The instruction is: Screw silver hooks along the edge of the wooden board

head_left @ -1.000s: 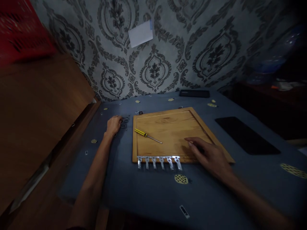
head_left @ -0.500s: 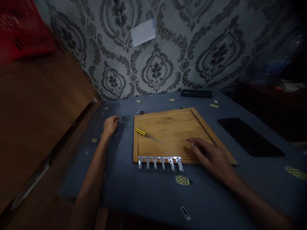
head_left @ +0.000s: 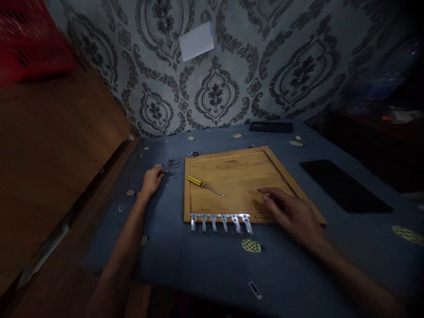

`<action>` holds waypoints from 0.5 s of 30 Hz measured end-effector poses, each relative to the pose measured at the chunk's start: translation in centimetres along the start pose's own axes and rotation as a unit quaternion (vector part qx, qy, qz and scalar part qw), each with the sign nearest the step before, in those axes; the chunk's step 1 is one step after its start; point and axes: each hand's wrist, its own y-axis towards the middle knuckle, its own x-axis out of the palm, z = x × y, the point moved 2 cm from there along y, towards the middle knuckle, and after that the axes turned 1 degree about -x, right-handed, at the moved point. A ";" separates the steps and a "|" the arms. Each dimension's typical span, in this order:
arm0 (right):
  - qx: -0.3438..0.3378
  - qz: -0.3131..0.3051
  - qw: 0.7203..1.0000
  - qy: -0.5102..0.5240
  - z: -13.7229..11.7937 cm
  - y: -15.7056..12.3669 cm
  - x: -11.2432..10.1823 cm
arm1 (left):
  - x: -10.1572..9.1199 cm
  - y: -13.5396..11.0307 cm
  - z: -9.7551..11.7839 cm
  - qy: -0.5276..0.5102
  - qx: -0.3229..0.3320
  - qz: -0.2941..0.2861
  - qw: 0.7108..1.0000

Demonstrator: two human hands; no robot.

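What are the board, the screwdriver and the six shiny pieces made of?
Board: seemingly wood, smooth, maybe varnished; streaky grain and a darker swirl show.
Screwdriver: probably a plastic yellow-and-black handle and a gleaming metal shaft.
Shiny pieces: likely metal, silvery with bright highlights; which metal, I can't tell.

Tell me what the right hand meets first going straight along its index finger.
Probably the slim yellow-and-black screwdriver on the brown wooden board, though the height of the right hand is unclear.

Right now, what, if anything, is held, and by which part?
Cannot be told: left hand seemingly touches a metal piece at its left end; right hand is unclear.
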 end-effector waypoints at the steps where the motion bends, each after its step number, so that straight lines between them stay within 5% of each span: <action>1: 0.000 -0.003 1.000 0.001 0.0 0.0 0.0 | 0.0 -0.2 -0.1 -0.012 -0.002 0.001 1.000; 15: -0.003 0.002 1.000 -0.006 -0.3 0.0 -0.1 | 2.3 1.1 -1.0 -0.268 -0.130 0.003 0.955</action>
